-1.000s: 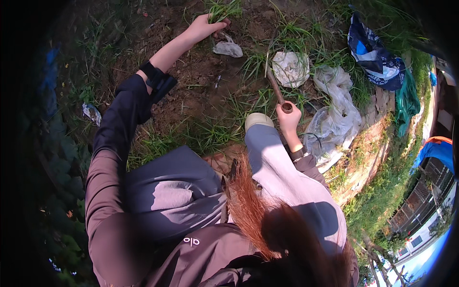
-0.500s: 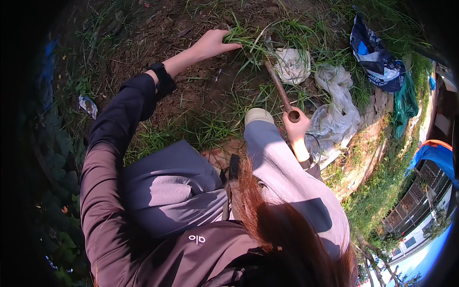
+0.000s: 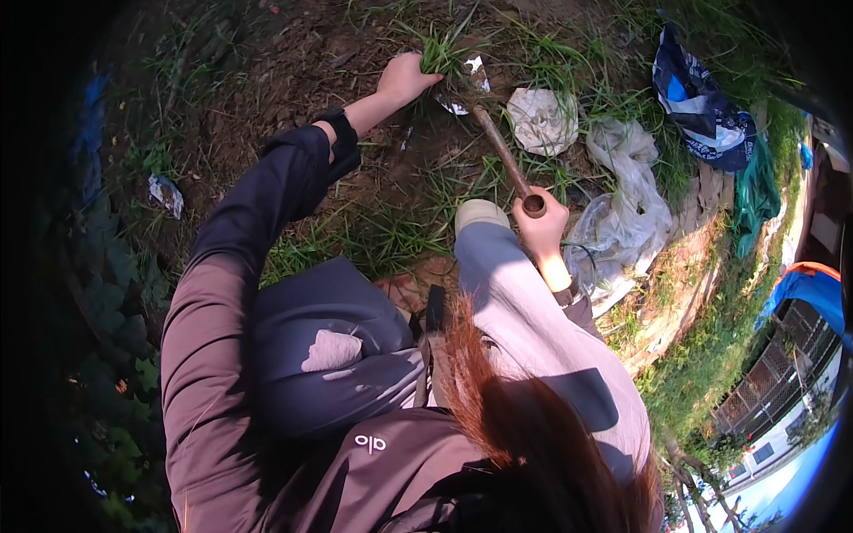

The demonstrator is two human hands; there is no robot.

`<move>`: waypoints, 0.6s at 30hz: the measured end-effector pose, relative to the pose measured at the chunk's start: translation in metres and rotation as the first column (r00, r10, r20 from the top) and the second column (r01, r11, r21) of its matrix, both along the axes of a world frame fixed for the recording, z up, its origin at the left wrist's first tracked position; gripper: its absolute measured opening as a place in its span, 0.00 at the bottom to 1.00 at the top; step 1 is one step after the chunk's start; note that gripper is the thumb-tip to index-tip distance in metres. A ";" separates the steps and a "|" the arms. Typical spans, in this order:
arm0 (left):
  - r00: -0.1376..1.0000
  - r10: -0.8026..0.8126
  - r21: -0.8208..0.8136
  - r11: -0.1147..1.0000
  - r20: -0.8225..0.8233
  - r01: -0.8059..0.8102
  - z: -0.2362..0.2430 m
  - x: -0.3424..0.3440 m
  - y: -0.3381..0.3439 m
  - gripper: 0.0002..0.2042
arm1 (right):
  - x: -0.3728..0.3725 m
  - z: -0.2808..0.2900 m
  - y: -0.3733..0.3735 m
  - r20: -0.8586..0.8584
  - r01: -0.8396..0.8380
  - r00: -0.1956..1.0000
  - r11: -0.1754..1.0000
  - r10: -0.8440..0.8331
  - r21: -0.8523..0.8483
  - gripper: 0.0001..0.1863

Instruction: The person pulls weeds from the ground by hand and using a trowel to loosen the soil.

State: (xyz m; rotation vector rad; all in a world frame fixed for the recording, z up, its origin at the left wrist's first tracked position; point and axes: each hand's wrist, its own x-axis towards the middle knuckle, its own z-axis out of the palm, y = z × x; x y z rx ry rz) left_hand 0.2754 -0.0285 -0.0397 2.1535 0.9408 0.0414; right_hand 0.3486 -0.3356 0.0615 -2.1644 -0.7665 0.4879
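Observation:
My left hand [image 3: 407, 78], reaching forward, grips a tuft of green grass [image 3: 437, 49] over dark soil. My right hand [image 3: 544, 226] is wrapped round the hollow, rusty metal handle [image 3: 504, 148] of a tool, its open end facing up. The tool's far end reaches the soil just right of my left hand, where a shiny pale piece [image 3: 474, 71] lies or is part of it; I cannot tell which. A pale round flattened object [image 3: 542, 123] lies right of the shaft. My shoe [image 3: 482, 215] rests just left of my right hand.
Crumpled clear plastic [image 3: 622, 204] lies at the right, beside a navy-and-white bag [image 3: 697, 107] and green plastic [image 3: 753, 200]. A small scrap [image 3: 166, 195] lies at the left. Grass patches surround bare soil. A blue sheet [image 3: 822, 298] and wire fencing [image 3: 755, 382] are at the far right.
My left hand has come down and right with the grass, closer to the tool. The tool's far end has swung left toward that hand, uncovering more of the pale round object.

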 end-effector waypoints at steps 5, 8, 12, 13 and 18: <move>1.000 -0.019 -0.039 0.999 0.018 0.019 0.001 -0.006 0.023 0.16 | 0.009 0.003 -0.011 0.024 0.000 1.000 1.000 0.000 -0.010 0.10; 1.000 0.003 -0.129 0.992 -0.010 -0.004 0.025 -0.007 0.043 0.16 | 0.015 0.000 -0.018 0.045 0.019 0.999 1.000 -0.018 -0.020 0.10; 0.987 -0.019 -0.103 0.994 0.159 0.036 0.061 -0.012 0.070 0.16 | 0.029 0.010 -0.028 0.098 0.060 0.994 0.997 -0.056 -0.047 0.10; 0.987 0.018 -0.052 0.999 0.163 -0.010 0.054 -0.025 0.089 0.17 | 0.031 0.012 -0.026 0.105 0.041 0.994 0.998 -0.035 -0.057 0.10; 0.954 0.192 -0.320 0.941 0.229 -0.113 0.105 -0.014 0.102 0.09 | 0.048 0.029 -0.041 0.131 0.001 0.991 0.983 0.023 -0.184 0.11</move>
